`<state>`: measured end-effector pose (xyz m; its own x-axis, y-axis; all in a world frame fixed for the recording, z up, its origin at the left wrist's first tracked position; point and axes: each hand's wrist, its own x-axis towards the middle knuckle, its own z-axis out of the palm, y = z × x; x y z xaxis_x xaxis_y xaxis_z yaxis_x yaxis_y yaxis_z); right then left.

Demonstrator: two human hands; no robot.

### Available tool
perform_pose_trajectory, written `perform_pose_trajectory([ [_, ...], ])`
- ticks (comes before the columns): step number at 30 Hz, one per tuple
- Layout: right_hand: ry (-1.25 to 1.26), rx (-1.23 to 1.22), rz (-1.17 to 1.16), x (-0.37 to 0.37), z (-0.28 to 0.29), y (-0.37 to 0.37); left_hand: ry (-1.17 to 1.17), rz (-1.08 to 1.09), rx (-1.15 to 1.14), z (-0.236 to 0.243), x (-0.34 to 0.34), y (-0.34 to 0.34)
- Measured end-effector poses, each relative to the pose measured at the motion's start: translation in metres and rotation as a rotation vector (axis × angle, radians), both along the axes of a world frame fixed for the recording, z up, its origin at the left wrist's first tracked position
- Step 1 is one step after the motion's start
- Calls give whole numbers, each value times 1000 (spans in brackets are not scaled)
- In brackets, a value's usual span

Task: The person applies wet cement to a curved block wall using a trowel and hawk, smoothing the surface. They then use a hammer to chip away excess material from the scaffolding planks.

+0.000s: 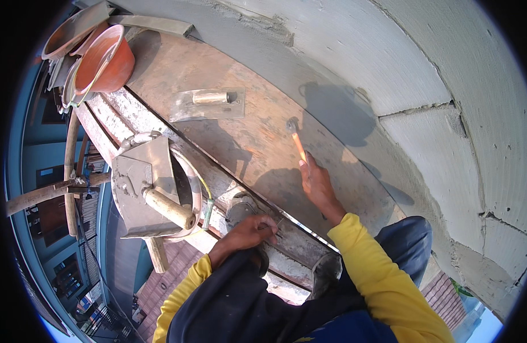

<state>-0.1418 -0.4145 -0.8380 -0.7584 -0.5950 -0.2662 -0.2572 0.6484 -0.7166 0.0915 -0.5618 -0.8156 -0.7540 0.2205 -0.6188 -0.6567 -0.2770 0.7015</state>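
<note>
My right hand [320, 186] is closed round the wooden handle of a hammer [298, 144], its small grey head just above the plywood board. My left hand [249, 234] rests by my bent knee, fingers curled together. Something thin and dark shows at its fingertips, too small to name. Beyond the hammer, a plastering trowel [180, 106] with a wooden handle lies flat on the board. To my left, another trowel [142, 163] with a thick wooden handle lies across the top of a mortar-smeared bucket [193, 171]. A second wooden handle [157, 255] sticks out below it.
Orange buckets [110, 66] stand at the far left end of the plywood board [217, 63]. A grey block wall [412, 131] with mortar joints runs along the right. Wooden scaffold poles [43, 195] cross at the left, above a tiled roof [166, 286]. My boots [326, 274] straddle a gap between planks.
</note>
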Motion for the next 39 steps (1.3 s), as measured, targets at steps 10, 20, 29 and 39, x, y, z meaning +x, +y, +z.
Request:
perform_pose_trajectory([
  [10,-23,-28,-67,-2,-17,10,63,60,-203,8,-27,-4],
  [20,-263,36,-328,32,23,91,55,432,-295,-20,-120,-4],
  [29,-198,72,-462,61,76,168,119,363,-139,-74,-227,45],
  [39,22,74,-435,52,78,191,357,376,-363,-110,-296,77],
])
